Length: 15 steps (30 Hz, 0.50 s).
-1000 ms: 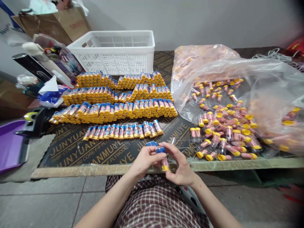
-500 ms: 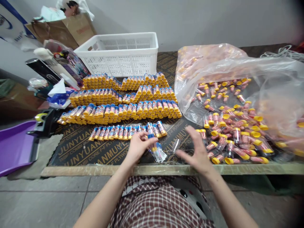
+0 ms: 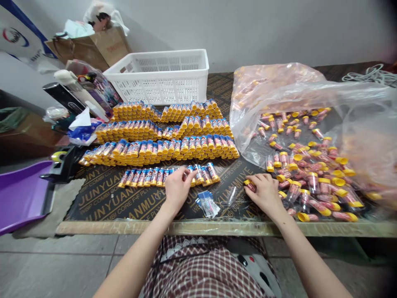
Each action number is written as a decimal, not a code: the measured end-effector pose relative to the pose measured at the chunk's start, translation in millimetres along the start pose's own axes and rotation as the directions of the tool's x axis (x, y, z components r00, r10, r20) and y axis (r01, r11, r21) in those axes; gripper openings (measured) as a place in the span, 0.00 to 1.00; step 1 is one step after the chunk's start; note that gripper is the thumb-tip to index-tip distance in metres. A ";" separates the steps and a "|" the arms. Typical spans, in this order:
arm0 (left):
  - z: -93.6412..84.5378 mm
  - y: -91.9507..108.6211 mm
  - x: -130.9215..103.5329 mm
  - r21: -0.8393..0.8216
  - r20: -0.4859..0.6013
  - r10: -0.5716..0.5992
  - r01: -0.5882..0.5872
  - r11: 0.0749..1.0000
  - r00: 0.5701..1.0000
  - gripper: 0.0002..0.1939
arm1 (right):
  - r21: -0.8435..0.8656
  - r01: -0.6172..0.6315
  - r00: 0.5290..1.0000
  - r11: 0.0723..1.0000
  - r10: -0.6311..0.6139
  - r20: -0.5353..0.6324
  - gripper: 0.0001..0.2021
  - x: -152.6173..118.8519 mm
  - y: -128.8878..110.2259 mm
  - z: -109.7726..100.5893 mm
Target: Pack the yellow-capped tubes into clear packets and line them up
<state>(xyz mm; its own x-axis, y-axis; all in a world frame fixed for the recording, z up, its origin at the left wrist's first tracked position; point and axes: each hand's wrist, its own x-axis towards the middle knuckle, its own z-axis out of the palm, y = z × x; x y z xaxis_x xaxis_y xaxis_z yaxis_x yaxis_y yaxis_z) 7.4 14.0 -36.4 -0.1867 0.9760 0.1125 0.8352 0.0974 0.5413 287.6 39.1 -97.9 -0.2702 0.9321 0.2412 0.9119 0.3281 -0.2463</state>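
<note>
My left hand (image 3: 179,185) is over the front row of small clear tubes (image 3: 154,177) with blue and yellow ends. Its thumb and fingers are closed at one tube, mostly hidden by the hand. My right hand (image 3: 263,193) curls its fingers over a yellow-ended tube (image 3: 249,186) with a reddish label, at the left edge of a loose pile of such tubes (image 3: 313,182). Between the hands lie a small stack of printed packets (image 3: 208,203) and an empty clear tube (image 3: 230,196).
Behind the front row, stacked blue-and-yellow tubes (image 3: 161,149) fill several rows. A white basket (image 3: 161,85) stands at the back. A clear plastic bag (image 3: 245,111) spreads around the loose pile. At left are a purple dustpan (image 3: 25,194) and bottles (image 3: 66,97). The table's front edge (image 3: 186,227) runs close by.
My left hand has moved up and left from above the packets to the front row, taking its tube there. My right hand, open before, has lowered and closed over a yellow-ended tube.
</note>
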 end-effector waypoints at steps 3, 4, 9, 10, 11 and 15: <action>7.5 0.0 -25.5 0.034 0.208 0.042 -0.050 0.998 0.977 0.14 | 0.143 -0.036 0.997 0.989 0.047 -0.068 0.11 2.8 -3.8 -3.4; 11.7 0.0 -32.0 0.055 0.250 0.044 -0.059 0.997 0.967 0.12 | 0.202 -0.056 0.992 0.978 0.077 -0.101 0.12 3.3 -5.7 -5.7; 25.8 0.8 -42.9 0.098 0.238 0.026 -0.050 0.994 0.971 0.05 | 0.457 -0.093 0.960 0.885 0.201 -0.195 0.17 -2.8 -22.1 -24.9; 26.4 0.6 -42.8 0.088 0.234 0.023 -0.044 0.995 0.972 0.05 | 0.491 -0.108 0.956 0.865 0.225 -0.186 0.18 -5.8 -25.7 -28.5; 26.5 0.2 -42.7 0.077 0.233 0.023 -0.042 0.996 0.972 0.05 | 0.523 -0.129 0.953 0.842 0.251 -0.170 0.19 -9.1 -29.0 -31.5; 27.0 -2.9 -46.0 0.069 0.235 0.056 -0.074 0.995 0.970 0.06 | 0.656 -0.193 0.945 0.730 0.319 -0.077 0.21 -22.5 -40.1 -37.9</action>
<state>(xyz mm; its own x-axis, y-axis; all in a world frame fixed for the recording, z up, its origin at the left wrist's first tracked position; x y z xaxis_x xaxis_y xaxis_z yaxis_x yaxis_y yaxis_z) 27.6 -25.9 -65.7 -0.0133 0.9983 -0.0562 0.8806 0.0383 0.4723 268.7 -0.8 -57.9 0.0596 0.9732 0.2219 0.5149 0.1605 -0.8421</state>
